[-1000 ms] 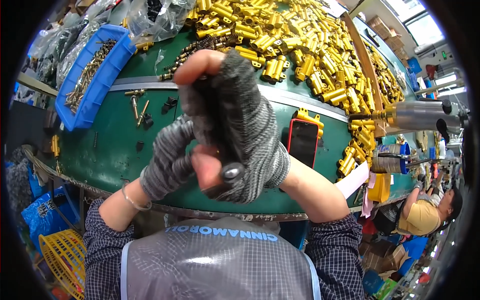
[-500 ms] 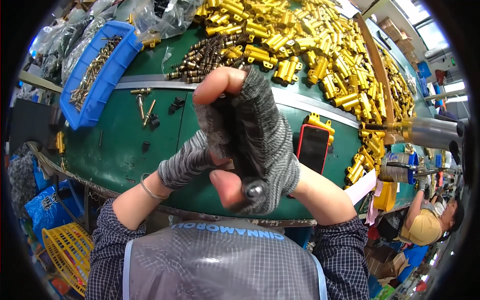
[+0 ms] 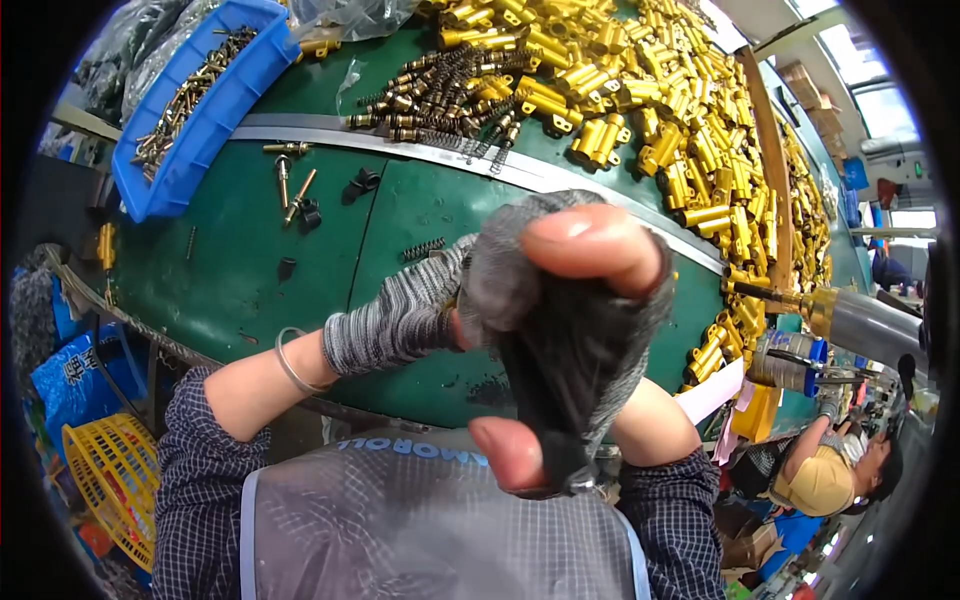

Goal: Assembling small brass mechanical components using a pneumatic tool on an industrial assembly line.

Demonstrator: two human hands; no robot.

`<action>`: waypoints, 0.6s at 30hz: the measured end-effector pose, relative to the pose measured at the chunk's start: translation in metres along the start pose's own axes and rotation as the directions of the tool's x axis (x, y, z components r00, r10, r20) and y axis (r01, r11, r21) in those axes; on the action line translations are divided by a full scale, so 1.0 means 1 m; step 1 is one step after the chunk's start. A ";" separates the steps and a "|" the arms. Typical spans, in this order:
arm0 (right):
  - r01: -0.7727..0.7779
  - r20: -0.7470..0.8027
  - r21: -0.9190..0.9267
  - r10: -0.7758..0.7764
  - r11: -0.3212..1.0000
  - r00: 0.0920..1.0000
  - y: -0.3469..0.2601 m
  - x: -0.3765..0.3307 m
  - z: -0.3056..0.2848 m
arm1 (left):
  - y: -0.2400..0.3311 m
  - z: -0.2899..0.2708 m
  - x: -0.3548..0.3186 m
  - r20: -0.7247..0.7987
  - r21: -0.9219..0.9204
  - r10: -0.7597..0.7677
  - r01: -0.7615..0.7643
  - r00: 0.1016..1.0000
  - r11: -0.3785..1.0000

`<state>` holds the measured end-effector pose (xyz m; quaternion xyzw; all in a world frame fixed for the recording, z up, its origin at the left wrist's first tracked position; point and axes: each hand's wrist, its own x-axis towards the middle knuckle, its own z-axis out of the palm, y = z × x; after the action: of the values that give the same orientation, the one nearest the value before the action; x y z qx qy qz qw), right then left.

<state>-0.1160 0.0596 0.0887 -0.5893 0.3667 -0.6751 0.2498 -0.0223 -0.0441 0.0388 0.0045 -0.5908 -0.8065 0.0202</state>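
My right hand (image 3: 590, 340), in a grey half-finger glove with a black palm, is raised close in the middle. Its bare thumb and one curved finger stand wide apart, and nothing shows between them. A small shiny bit (image 3: 580, 482) sits at the thumb's base, and I cannot make it out. My left hand (image 3: 405, 315), gloved alike, reaches in behind the right one, so its fingers and anything in them are hidden. On the green table beyond it lies a dark coil spring (image 3: 423, 249).
Gold twin-tube metal housings (image 3: 600, 140) heap up at the back right. Beside them is a pile of spring-wrapped rods (image 3: 445, 90). A blue bin (image 3: 215, 110) of metal pins stands at the back left. A powered driver (image 3: 865, 320) juts in from the right; a co-worker (image 3: 820, 475) sits beyond.
My right hand has turned and moved right and down, now covering the red-edged phone. My left hand has moved slightly right. The coil spring beyond it has come into view.
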 end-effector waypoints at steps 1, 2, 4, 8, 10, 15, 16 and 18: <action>0.004 0.006 -0.005 -0.004 1.000 1.000 -0.004 0.000 0.002 | -0.001 0.000 -0.002 -0.013 0.029 -0.039 0.039 0.999 0.999; -0.018 -0.089 0.116 0.029 0.993 0.996 -0.009 0.001 0.004 | -0.002 -0.002 -0.003 -0.027 0.057 -0.077 0.078 0.997 0.995; -0.025 -0.258 0.340 0.119 0.940 0.959 -0.021 0.005 0.008 | -0.004 -0.003 -0.006 -0.049 0.112 -0.140 0.145 0.989 0.983; -0.220 -0.155 -0.300 0.180 0.928 0.971 -0.028 -0.015 -0.017 | -0.014 -0.003 -0.012 -0.104 0.102 -0.193 0.204 0.976 0.974; -0.246 -0.106 -0.671 0.237 0.699 0.966 -0.024 -0.026 -0.033 | -0.014 -0.006 -0.012 -0.146 0.001 -0.159 0.161 0.976 0.987; -0.196 -0.044 -0.872 0.327 0.448 0.944 0.005 -0.046 -0.027 | -0.015 -0.005 -0.007 -0.040 -0.260 -0.259 0.240 0.965 0.935; -0.124 0.015 -0.898 0.312 0.422 0.950 0.008 -0.045 -0.026 | -0.011 -0.005 -0.006 -0.042 -0.222 -0.264 0.248 0.964 0.943; -0.048 0.082 -0.915 0.300 0.401 0.950 0.013 -0.045 -0.028 | -0.005 -0.007 -0.003 -0.048 -0.146 -0.275 0.266 0.960 0.953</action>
<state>-0.1360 0.0924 0.0500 -0.6634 0.6990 -0.2671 0.0043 -0.0191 -0.0489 0.0316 0.1113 -0.5263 -0.8400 -0.0702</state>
